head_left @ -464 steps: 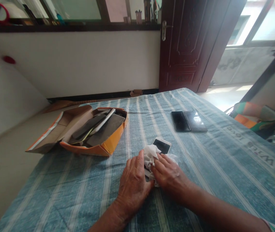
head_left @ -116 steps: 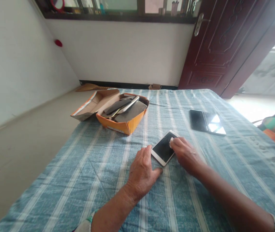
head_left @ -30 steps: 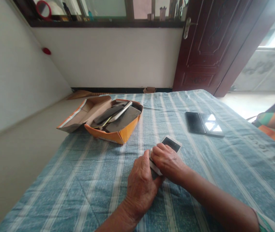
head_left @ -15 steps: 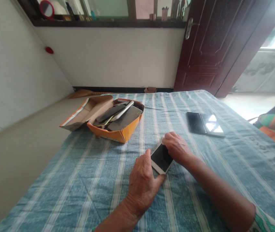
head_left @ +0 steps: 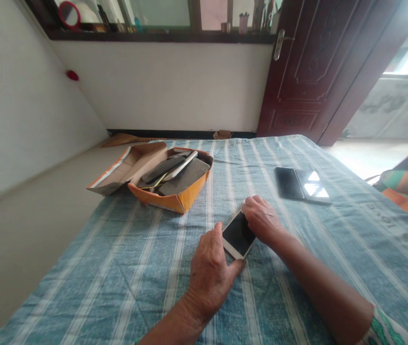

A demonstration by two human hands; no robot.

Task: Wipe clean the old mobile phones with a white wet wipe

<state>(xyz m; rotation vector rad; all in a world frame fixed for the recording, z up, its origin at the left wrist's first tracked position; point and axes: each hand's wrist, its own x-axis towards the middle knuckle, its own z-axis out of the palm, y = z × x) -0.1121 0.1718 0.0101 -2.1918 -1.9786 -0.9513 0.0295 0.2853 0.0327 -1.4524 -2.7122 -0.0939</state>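
Note:
A white phone with a dark screen (head_left: pixel 239 235) lies tilted on the striped blue cloth (head_left: pixel 146 287). My left hand (head_left: pixel 213 268) grips its lower left side, fingers along one edge and thumb at the bottom corner. Bunched fingers of my right hand (head_left: pixel 261 218) press on the phone's upper end, closed round a small white thing that is mostly hidden. Beyond my hands to the left is an open orange box (head_left: pixel 189 191) with several phones or flat devices in it. Two dark phones (head_left: pixel 289 183) (head_left: pixel 311 186) lie side by side at the right.
The box's open lid (head_left: pixel 128 167) leans out to the left. A person's colourful clothing (head_left: pixel 405 187) shows at the right edge. Behind the cloth-covered surface are a white wall, a dark red door (head_left: pixel 304 72) and a window ledge with small items.
Both hands stay nearly in place on the phone. The whole view has shifted very slightly.

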